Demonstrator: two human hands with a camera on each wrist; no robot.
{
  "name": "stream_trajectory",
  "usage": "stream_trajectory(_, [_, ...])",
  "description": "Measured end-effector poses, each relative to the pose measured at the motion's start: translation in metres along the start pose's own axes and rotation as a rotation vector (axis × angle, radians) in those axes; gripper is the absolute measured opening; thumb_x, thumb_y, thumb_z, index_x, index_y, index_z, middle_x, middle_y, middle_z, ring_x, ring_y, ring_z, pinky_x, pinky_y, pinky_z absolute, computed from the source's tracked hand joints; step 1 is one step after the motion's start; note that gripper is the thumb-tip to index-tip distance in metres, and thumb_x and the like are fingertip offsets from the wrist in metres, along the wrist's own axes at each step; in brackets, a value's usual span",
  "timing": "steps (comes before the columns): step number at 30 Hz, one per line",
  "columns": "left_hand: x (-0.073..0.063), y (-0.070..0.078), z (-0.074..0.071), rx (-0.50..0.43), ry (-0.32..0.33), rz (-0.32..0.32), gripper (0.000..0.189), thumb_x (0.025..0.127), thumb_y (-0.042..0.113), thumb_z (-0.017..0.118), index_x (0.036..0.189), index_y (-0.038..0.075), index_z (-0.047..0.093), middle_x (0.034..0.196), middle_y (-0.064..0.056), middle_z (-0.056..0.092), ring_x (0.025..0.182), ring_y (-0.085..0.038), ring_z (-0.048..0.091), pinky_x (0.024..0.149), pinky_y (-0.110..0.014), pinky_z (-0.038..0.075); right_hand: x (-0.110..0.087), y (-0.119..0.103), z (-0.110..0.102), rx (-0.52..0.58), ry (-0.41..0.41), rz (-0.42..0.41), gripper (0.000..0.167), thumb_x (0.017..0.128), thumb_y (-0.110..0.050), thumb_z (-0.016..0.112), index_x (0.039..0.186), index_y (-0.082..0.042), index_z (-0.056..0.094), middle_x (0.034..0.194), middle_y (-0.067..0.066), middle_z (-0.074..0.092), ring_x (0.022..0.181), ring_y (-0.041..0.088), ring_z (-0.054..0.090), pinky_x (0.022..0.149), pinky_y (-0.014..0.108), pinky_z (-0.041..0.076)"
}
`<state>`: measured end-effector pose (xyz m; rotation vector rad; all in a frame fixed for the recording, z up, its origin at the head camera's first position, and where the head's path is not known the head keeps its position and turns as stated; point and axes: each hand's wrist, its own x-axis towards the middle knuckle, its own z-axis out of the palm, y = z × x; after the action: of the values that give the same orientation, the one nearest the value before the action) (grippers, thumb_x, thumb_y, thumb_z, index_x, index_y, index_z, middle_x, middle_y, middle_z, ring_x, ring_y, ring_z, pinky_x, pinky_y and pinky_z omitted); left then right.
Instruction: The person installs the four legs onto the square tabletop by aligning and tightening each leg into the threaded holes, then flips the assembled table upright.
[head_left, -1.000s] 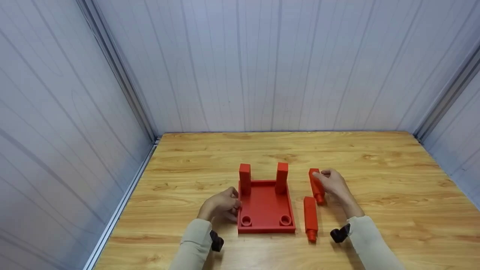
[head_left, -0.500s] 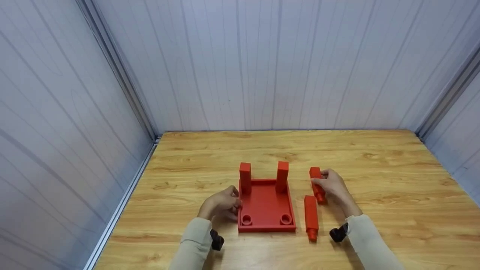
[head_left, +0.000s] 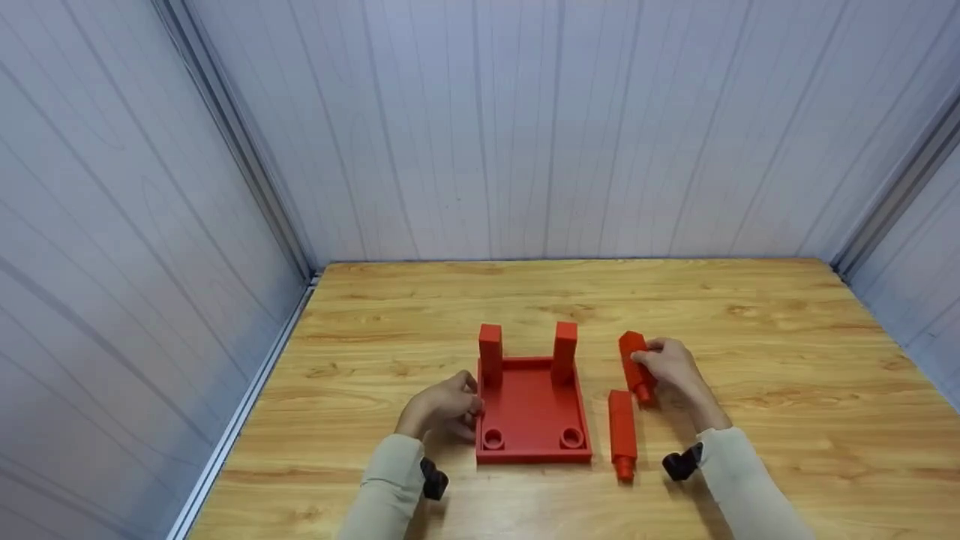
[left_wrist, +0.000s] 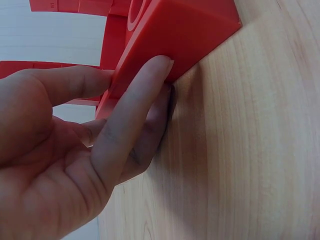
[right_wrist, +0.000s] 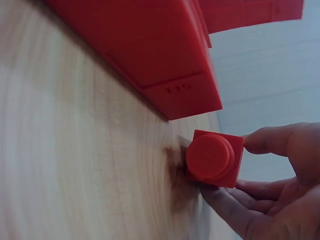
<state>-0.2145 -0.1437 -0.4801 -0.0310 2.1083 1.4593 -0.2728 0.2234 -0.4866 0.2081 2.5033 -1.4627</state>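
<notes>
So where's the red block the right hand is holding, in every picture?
Head: the red block is right of the middle, below centre, pinched by the right hand.
Left wrist: I can't see it there.
Right wrist: the red block is right of centre, round end facing the camera.
Shared landmark: the wooden table shows in all three.

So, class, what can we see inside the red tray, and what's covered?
Inside the tray, two posts stand upright at the far corners; two round sockets sit at the near corners. Whatever lies under the posts is covered.
</notes>
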Motion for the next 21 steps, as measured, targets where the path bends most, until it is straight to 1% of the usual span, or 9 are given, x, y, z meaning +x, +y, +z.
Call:
stream_trajectory(3, [-0.0007,0.0001,0.0001,0.0,0.004,-0.004,0.03,0.091,0.003,0.049,0.119,0.0,0.038,0.081,-0.009,0.048,0.069,-0.02,0.053,0.062,-0.037,0.061,0.0016,0.0028,-0.0032,0.071,0.014,0.008,0.052,0.094,-0.018,0.052,0.136,0.01,0.04,0.129,0.032,0.049,0.098,0.026,0.06,0.073,0.027,0.056])
stream_trajectory(6, [-0.0007,0.0,0.0,0.001,0.009,-0.008,0.031,0.091,0.003,0.05,0.119,0.0,0.038,0.082,-0.01,0.049,0.07,-0.021,0.054,0.063,-0.038,0.061,0.0029,0.0045,-0.0057,0.092,0.044,0.013,0.056,0.094,-0.021,0.052,0.138,0.01,0.038,0.133,0.031,0.047,0.102,0.025,0.058,0.077,0.024,0.053])
stream_trajectory(9, [-0.0005,-0.0002,0.0,0.004,0.012,-0.007,0.031,0.091,0.004,0.05,0.119,0.0,0.039,0.084,-0.012,0.051,0.072,-0.022,0.056,0.063,-0.038,0.061,0.003,0.0042,-0.0072,0.185,0.027,0.044,0.059,0.094,-0.022,0.048,0.143,0.007,0.031,0.137,0.029,0.044,0.106,0.025,0.057,0.081,0.026,0.053])
stream_trajectory(12, [0.0,-0.0008,0.0003,-0.004,0.008,-0.008,0.031,0.09,0.003,0.05,0.119,0.0,0.039,0.084,-0.013,0.051,0.072,-0.023,0.056,0.063,-0.039,0.061,0.0037,0.0041,-0.0075,0.29,-0.003,0.063,0.062,0.093,-0.02,0.046,0.146,0.005,0.024,0.138,0.026,0.041,0.106,0.024,0.057,0.084,0.028,0.054])
stream_trajectory(14, [0.0001,-0.001,0.0005,-0.014,0.005,-0.009,0.031,0.09,0.003,0.049,0.119,0.0,0.038,0.084,-0.012,0.051,0.072,-0.022,0.056,0.064,-0.039,0.061,0.0044,0.004,-0.0076,0.338,-0.026,0.056,0.064,0.093,-0.017,0.045,0.147,0.006,0.02,0.14,0.027,0.04,0.108,0.022,0.057,0.087,0.029,0.054])
stream_trajectory(17, [-0.0004,-0.0007,0.0007,-0.016,0.002,-0.009,0.03,0.09,0.002,0.049,0.118,0.0,0.038,0.082,-0.011,0.05,0.071,-0.021,0.054,0.064,-0.039,0.061,0.004,0.0031,-0.0083,0.415,-0.05,0.042,0.066,0.094,-0.014,0.044,0.148,0.007,0.013,0.143,0.028,0.034,0.114,0.023,0.053,0.094,0.03,0.051])
stream_trajectory(19, [-0.0006,-0.0002,0.0004,-0.008,0.004,-0.007,0.029,0.09,0.002,0.049,0.117,0.001,0.039,0.081,-0.011,0.049,0.07,-0.021,0.054,0.064,-0.039,0.061,0.0031,0.0023,-0.0093,0.459,-0.043,0.023,0.066,0.095,-0.015,0.043,0.149,0.008,0.011,0.145,0.028,0.032,0.116,0.021,0.051,0.095,0.029,0.05])
stream_trajectory(21, [-0.0006,0.0001,0.0002,-0.001,0.004,-0.005,0.029,0.09,0.003,0.05,0.117,0.001,0.039,0.08,-0.011,0.05,0.07,-0.021,0.054,0.065,-0.039,0.061,0.0037,0.0036,-0.0106,0.503,-0.02,-0.007,0.067,0.095,-0.015,0.044,0.148,0.009,0.01,0.14,0.026,0.036,0.112,0.018,0.053,0.094,0.026,0.051])
